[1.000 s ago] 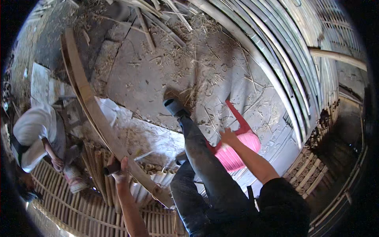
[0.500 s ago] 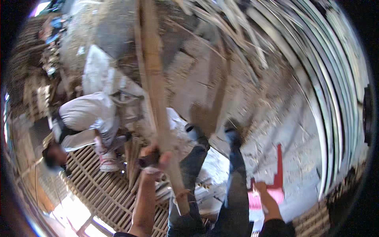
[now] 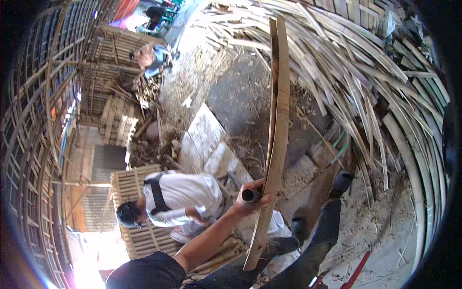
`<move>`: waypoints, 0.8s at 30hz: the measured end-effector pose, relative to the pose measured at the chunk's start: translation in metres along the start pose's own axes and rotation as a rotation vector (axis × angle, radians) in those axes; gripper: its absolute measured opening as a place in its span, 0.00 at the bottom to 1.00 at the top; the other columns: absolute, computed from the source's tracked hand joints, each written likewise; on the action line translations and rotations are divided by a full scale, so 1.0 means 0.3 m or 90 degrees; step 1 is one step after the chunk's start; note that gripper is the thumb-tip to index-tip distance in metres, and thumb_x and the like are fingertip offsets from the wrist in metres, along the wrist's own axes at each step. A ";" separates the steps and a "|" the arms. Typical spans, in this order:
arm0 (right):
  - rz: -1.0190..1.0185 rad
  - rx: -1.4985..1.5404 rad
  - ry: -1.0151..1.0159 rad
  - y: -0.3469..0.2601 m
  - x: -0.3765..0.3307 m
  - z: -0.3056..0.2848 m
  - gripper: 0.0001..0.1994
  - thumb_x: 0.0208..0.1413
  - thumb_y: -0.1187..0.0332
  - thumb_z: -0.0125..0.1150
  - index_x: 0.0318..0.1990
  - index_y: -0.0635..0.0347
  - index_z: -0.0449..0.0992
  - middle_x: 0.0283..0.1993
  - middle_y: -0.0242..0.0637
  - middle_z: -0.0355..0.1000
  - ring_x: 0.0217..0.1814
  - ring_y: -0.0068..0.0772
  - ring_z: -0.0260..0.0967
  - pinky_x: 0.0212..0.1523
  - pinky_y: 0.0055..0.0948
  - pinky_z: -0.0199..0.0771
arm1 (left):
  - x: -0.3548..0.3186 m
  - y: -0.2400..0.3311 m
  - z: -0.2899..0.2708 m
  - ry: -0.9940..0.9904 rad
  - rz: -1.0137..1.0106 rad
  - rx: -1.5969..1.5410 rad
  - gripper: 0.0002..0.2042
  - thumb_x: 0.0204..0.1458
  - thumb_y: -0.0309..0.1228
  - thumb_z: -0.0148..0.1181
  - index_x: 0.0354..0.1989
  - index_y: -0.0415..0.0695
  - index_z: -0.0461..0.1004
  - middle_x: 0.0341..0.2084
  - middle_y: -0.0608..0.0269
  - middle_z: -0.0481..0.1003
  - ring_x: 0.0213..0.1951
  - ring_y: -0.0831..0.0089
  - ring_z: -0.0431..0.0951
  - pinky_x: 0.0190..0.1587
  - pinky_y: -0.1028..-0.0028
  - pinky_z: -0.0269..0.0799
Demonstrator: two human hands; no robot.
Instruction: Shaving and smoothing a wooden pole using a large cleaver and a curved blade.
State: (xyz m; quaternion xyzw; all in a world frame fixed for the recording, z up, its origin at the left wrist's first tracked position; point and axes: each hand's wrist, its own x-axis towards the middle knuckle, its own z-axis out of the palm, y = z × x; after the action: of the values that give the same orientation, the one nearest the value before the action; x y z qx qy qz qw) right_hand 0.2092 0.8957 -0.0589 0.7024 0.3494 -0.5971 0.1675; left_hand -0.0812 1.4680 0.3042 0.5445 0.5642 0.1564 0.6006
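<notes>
Just ahead of your legs (image 3: pixel 321 238), the split bamboo length (image 3: pixel 282 120) runs from near the upper edge of the view to its lower end, which overlaps one thigh; contact there cannot be told. Your left hand (image 3: pixel 245 207) grips it toward that lower end, fingers (image 3: pixel 253 185) closed round it, with a dark round-ended object (image 3: pixel 248 195) at the same grasp. Your right hand lies outside the view, so its fingers cannot be judged. The step in hand appears to be one-handed holding or carrying of the bamboo. The next move seems to call for a firm grip and a far end kept clear of the co-worker (image 3: pixel 187 190) and the strip pile (image 3: pixel 380 91).
</notes>
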 end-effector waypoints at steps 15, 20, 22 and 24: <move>-0.059 0.121 -0.082 -0.693 0.344 -0.208 0.09 0.49 0.57 0.68 0.27 0.50 0.85 0.29 0.33 0.81 0.30 0.41 0.80 0.29 0.49 0.74 | 0.852 0.111 -0.160 0.035 0.066 0.008 0.15 0.52 0.37 0.69 0.43 0.38 0.81 0.34 0.60 0.84 0.34 0.75 0.81 0.38 0.70 0.80; 0.104 0.068 0.040 -0.514 0.329 -0.574 0.09 0.53 0.58 0.68 0.33 0.52 0.84 0.33 0.34 0.80 0.34 0.40 0.79 0.33 0.45 0.75 | 1.010 -0.113 -0.073 -0.122 0.067 0.038 0.16 0.56 0.35 0.68 0.47 0.38 0.79 0.30 0.65 0.78 0.33 0.77 0.75 0.37 0.69 0.75; 0.132 0.064 0.091 -0.589 0.351 -0.713 0.09 0.54 0.59 0.68 0.35 0.53 0.83 0.35 0.34 0.80 0.36 0.39 0.79 0.34 0.44 0.75 | 1.031 -0.158 -0.146 -0.130 0.022 -0.045 0.21 0.56 0.39 0.69 0.53 0.37 0.78 0.31 0.65 0.78 0.34 0.78 0.73 0.38 0.68 0.74; 0.162 0.071 0.152 -0.646 0.352 -0.856 0.10 0.55 0.59 0.68 0.37 0.54 0.82 0.36 0.34 0.80 0.37 0.39 0.79 0.36 0.42 0.75 | 0.992 -0.175 -0.237 -0.108 -0.011 -0.069 0.23 0.57 0.41 0.70 0.55 0.37 0.78 0.31 0.67 0.79 0.35 0.80 0.72 0.39 0.71 0.73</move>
State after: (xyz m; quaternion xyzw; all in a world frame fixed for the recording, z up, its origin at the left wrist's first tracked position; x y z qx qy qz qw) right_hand 0.2653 1.2295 -0.0651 0.8151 0.2416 -0.5017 0.1598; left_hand -0.0702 1.7221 0.1260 0.5178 0.5069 0.1346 0.6759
